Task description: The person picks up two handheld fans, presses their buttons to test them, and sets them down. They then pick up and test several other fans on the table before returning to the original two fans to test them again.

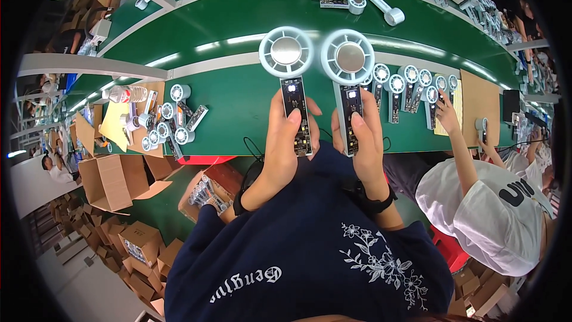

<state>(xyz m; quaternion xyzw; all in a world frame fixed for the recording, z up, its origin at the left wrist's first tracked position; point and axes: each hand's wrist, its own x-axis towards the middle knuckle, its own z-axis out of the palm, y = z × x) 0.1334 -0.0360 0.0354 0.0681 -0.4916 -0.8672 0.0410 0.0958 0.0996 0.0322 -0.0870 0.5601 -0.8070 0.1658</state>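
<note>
The table (232, 107) before me is smooth, deep green and slightly glossy, with a pale bar (202, 67) along its far side. Past the table lies another green surface (238, 15), streaked with reflected white light, where loose fans (356, 5) lie. On the floor left of the table an open carton (110, 182) spreads its brown flaps, and farther from the table cardboard boxes (143, 238) crowd together. Right of the table's middle, a neighbour in a white shirt (488, 214) reaches a hand (448, 116) to the fans there.

Over the table's near part I hold 2 fans, 1 per hand. The fingers of my left hand (283, 143) are wrapped round the handle of the left fan (292, 88), thumb on its front; my right hand (366, 149) grasps the right fan (350, 90) likewise. Their heads point toward the table's far side, just apart. Each head is a pale blue spoked ring round a shiny silver disc; each straight, narrow handle shows a dark circuit board with bright spots.

On the table's left, a bunch of similar fans (167, 110) lies at mixed angles near a clear plastic bottle (128, 94). On the table's right, more fans (396, 83) sit beside flat brown cardboard (479, 98).
</note>
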